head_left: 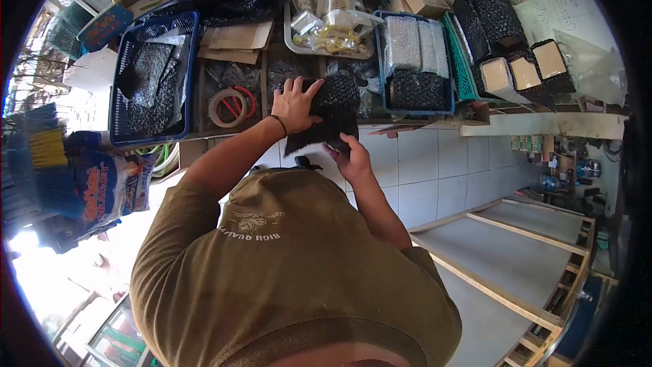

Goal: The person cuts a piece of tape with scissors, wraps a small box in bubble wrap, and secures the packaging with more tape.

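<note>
Person is standing at the bench edge (543, 124), holding a black bubble-wrap packet (334, 110) out in front of the chest, just over the bench's front lip. Left hand (296, 105), cord band at the wrist, is lying across the packet's upper left corner, grip closing over it with fingers spread, seemingly steadying it from above. Right hand (350, 156) is taking the lower edge, grip pinching narrow on the bottom corner, so the packet is hanging tilted between the two hands. Stock is sitting sorted by kind: blue basket (122, 95) carrying loose black wrap sheets, tape rolls (231, 106) lying close to the left hand, grey tray (291, 37) holding small clear-bagged parts, blue crate (384, 61) holding finished wrapped bundles, wrapped boxes (524, 71) lining up further right. Shirt (285, 278) is reading "HIGH QUALITY", upside down from here, under a small emblem. Printed sack (102, 187) on the left is showing orange lettering, too blurred to read
</note>
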{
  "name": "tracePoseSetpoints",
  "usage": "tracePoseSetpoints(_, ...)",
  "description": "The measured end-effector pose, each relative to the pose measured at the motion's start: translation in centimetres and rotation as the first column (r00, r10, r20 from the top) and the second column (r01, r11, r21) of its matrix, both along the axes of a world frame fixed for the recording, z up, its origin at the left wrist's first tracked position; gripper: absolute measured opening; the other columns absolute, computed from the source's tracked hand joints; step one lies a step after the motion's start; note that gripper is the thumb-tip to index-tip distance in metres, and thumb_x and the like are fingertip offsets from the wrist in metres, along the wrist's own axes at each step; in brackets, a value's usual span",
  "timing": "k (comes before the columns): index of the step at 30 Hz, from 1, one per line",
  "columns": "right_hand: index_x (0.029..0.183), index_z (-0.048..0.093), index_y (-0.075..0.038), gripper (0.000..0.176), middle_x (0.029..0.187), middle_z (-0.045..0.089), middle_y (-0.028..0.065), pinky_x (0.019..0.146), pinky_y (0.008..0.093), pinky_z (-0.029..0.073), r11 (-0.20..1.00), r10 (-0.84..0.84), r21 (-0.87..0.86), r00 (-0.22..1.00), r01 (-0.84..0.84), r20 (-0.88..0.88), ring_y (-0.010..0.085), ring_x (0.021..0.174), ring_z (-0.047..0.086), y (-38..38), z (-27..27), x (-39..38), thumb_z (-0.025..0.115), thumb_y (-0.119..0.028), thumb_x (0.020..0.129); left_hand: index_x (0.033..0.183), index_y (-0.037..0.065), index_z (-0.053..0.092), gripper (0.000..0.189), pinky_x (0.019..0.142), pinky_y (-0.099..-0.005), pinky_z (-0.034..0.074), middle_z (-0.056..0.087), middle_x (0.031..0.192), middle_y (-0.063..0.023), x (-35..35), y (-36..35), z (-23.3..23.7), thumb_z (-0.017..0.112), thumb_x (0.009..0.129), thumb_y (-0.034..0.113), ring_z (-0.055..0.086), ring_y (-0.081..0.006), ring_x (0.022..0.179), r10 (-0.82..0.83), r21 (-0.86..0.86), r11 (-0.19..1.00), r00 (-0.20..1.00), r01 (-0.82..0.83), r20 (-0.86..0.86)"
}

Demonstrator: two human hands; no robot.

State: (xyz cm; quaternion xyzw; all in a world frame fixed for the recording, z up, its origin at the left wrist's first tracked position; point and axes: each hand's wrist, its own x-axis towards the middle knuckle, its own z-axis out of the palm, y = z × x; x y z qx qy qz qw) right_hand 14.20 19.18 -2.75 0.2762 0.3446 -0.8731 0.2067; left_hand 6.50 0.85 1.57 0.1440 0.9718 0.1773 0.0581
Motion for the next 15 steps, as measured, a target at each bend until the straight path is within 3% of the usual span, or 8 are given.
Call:
tracePoseSetpoints(3, 0.103, 0.051, 0.003, 0.026, 0.1, 0.059, 0.0162, 0.081, 0.0431, 0.048, 0.992, -0.063, -0.108, 0.998, 0.063, 0.009, 0.0302, 0.093, 0.058, -0.1, 0.0, -0.6, 0.054, -0.016, 0.085, 0.133, 0.024, 0.031, 0.085, 0.085, -0.0515, 0.037, 0.037, 0.126, -0.0146, 0.3, 0.0, -0.5, 0.074, 0.061, 0.039, 0.036, -0.0329, 0.117, -0.005, -0.013, 1.0, 0.997, 0.004, -0.071)
tracePoseSetpoints(8, 0.1, 0.052, -0.001, 0.022, 0.103, 0.059, 0.0158, 0.082, 0.0444, 0.046, 0.99, -0.001, -0.139, 1.0, 0.001, -0.002, 0.0305, 0.097, 0.057, 0.0, 0.9, -1.6, 0.054, -0.018, 0.087, 0.131, 0.02, 0.032, 0.078, 0.085, -0.0516, 0.033, 0.036, 0.123, -0.013, 0.6, -0.7, -0.6, 0.071, 0.067, 0.04, 0.034, -0.0327, 0.117, -0.103, -0.059, 0.994, 0.982, 0.095, -0.158)
tracePoseSetpoints(11, 0.099, 0.052, -0.002, 0.022, 0.104, 0.059, 0.0153, 0.082, 0.0438, 0.046, 0.989, 0.023, -0.147, 1.0, -0.024, -0.013, 0.0303, 0.099, 0.057, -0.1, 1.3, -2.5, 0.054, -0.02, 0.087, 0.127, 0.011, 0.037, 0.069, 0.089, -0.0508, 0.029, 0.038, 0.122, -0.0144, -0.1, -1.7, -1.1, 0.063, 0.073, 0.045, 0.035, -0.0329, 0.115, -0.188, 0.102, 0.974, 0.975, 0.2, -0.121)
tracePoseSetpoints(15, 0.095, 0.057, -0.005, 0.023, 0.105, 0.061, 0.0149, 0.086, 0.0449, 0.044, 0.979, 0.037, -0.2, 0.999, -0.036, 0.002, 0.0307, 0.105, 0.054, 0.1, 1.4, -4.1, 0.05, -0.025, 0.088, 0.126, 0.009, 0.039, 0.067, 0.092, -0.0504, 0.028, 0.037, 0.124, -0.016, -0.3, -2.2, -0.8, 0.061, 0.075, 0.047, 0.035, -0.0347, 0.116, -0.193, 0.179, 0.964, 0.981, 0.194, -0.027)
